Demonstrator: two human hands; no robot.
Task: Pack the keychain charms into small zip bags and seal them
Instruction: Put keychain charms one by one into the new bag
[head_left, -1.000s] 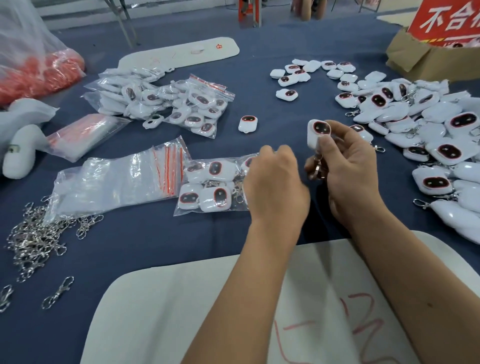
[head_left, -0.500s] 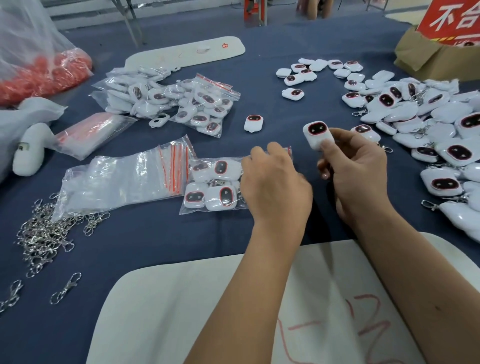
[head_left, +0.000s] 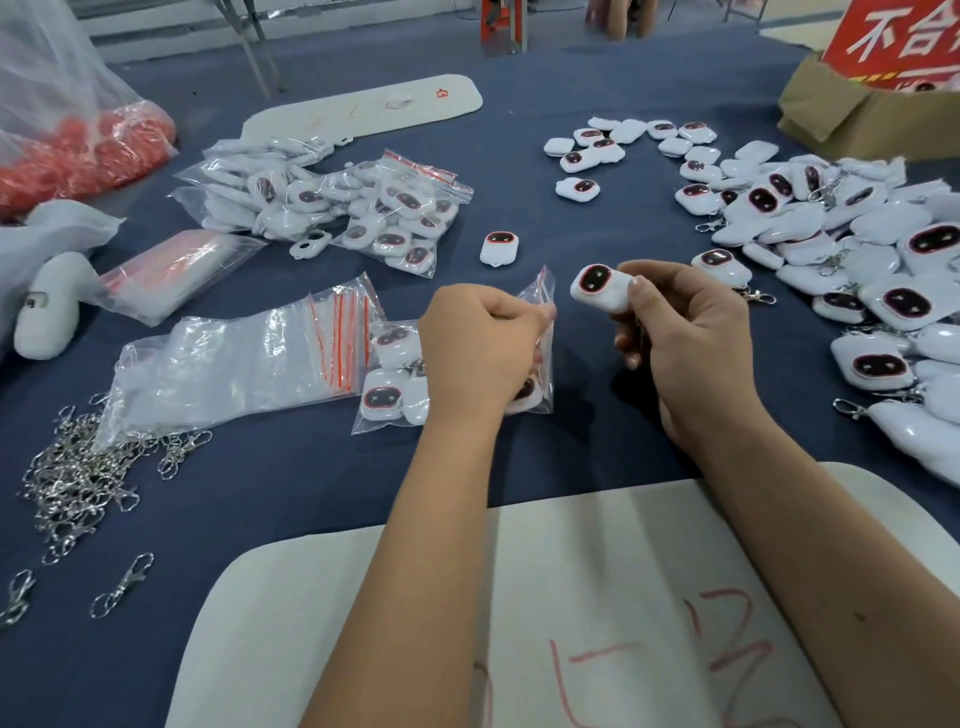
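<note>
My left hand (head_left: 480, 345) pinches the red-striped mouth of a small clear zip bag (head_left: 395, 384) that holds several white charms and lies on the blue cloth. The bag's open edge stands up beside my knuckles. My right hand (head_left: 685, 343) grips one white keychain charm (head_left: 597, 288) with a dark red-rimmed face, held just right of the bag's mouth; its metal clasp is hidden inside my palm. A big heap of loose charms (head_left: 852, 249) covers the table's right side.
Empty zip bags (head_left: 239, 364) lie left of the filled bag, with filled bags (head_left: 358, 213) piled behind. A single charm (head_left: 498, 248) sits mid-table. Metal clasps (head_left: 78, 478) spread at the left edge. A cardboard box (head_left: 857, 114) stands far right, a white board (head_left: 519, 623) under my forearms.
My left hand has lifted the bag's mouth upright. My right hand has turned the charm face up and brought it lower and closer to the bag; its clasp no longer hangs in view.
</note>
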